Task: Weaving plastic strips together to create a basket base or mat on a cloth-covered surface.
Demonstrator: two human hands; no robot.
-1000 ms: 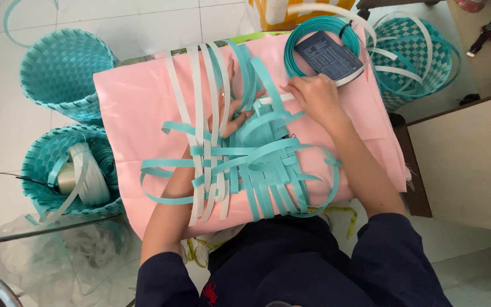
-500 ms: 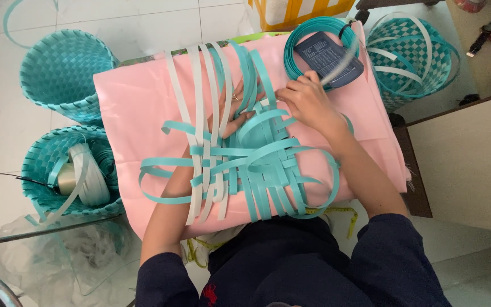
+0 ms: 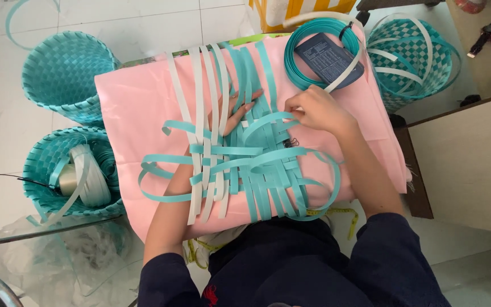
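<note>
At the far left of the frame an empty teal woven basket (image 3: 63, 74) stands on the tiled floor, and below it a second basket (image 3: 66, 176) holds rolls of white and teal strip. Right of these, filling the middle, a pink cloth (image 3: 137, 108) covers a small table, and on it lies the flat weave of teal and white plastic strips (image 3: 240, 165), with loose ends curling off to either side. The left hand (image 3: 234, 111) lies flat on the mat, fingers spread and pressing the upright strips down, gripping nothing. Just to its right the right hand (image 3: 313, 111) has its fingers pinched shut on the end of a curved teal strip (image 3: 268, 120). By the look of it a crosswise strip is being threaded through the uprights near the top of the mat; the next move would call for lifting alternate uprights and sliding the strip snug against the row below. In the upper right a coil of teal strip (image 3: 313, 34) rings a dark phone (image 3: 328, 57), beside a half-made basket (image 3: 416, 51)
</note>
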